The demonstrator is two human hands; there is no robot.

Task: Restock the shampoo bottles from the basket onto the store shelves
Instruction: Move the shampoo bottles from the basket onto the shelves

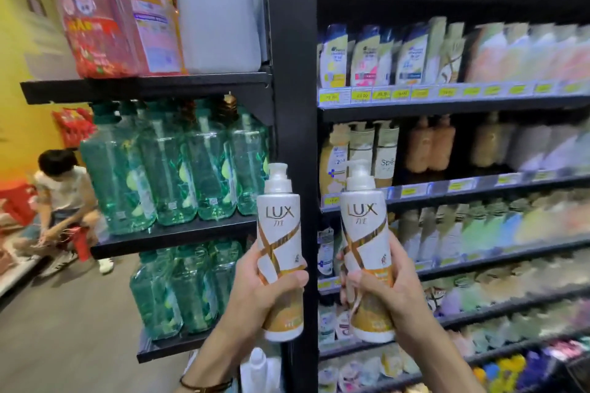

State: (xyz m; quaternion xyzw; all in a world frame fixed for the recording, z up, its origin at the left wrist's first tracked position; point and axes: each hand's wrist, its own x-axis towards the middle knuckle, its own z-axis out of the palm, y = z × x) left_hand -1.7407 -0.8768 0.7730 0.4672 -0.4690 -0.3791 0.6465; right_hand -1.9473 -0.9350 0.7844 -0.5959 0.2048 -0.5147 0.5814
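Both sets of fingers are curled and full. The left hand [265, 293] grips a white-and-gold plastic pump bottle [279, 249] marked LUX round its lower half, with the thumb laid across the front. The right hand [388, 290] holds a matching white-and-gold bottle [364, 242] the same way, fingertips showing past its left edge. The two bottles stand nearly upright in the air, side by side and a little apart, labels facing the person, and neither touches a shelf. A thin dark bracelet [204, 388] circles the left wrist.

Behind the bottles runs a black metal shelving upright [293, 89]. To its right, black store shelves [447, 105] with yellow price tags carry rows of bottles and pouches, blurred further along. To its left, clear green pump bottles [159, 169] fill two tiers below pink refill packs [111, 9] and a white plastic jug [217, 9]. Far left, a person in a white top [64, 195] crouches on the floor.
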